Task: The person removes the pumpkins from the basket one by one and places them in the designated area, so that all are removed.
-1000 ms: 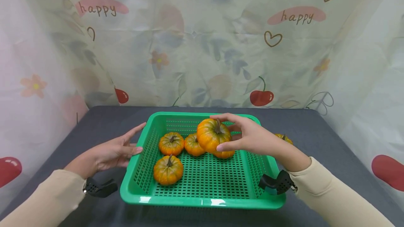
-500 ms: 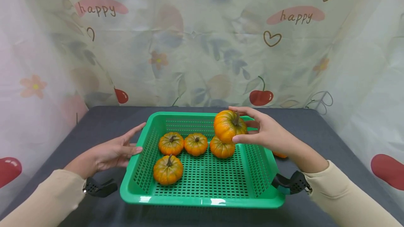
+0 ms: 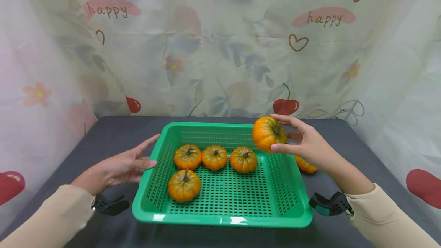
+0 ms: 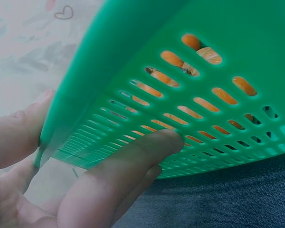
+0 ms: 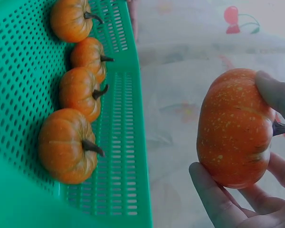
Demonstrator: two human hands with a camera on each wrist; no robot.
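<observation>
My right hand (image 3: 306, 141) holds a small orange pumpkin (image 3: 268, 135) with fingers and thumb around its side, raised at the basket's far right corner. In the right wrist view this pumpkin (image 5: 235, 128) shows yellow speckles and a dark stem. Below sits a green perforated plastic basket (image 3: 220, 220) with several similar pumpkins: three in a row towards the back, and another pumpkin (image 3: 184, 185) at front left. My left hand (image 3: 125, 165) grips the basket's left rim. In the left wrist view a finger (image 4: 128, 171) lies against its slotted side wall.
Another orange pumpkin (image 3: 306, 164) lies outside the basket on the right, partly hidden by the right arm. A dark grey cloth (image 3: 117, 133) covers the table. Printed curtains (image 3: 213, 49) hang close behind and at both sides.
My right hand has carried its pumpkin rightward and slightly up, from over the basket's middle to its far right corner. This uncovers the row's right pumpkin. The left hand stays put.
</observation>
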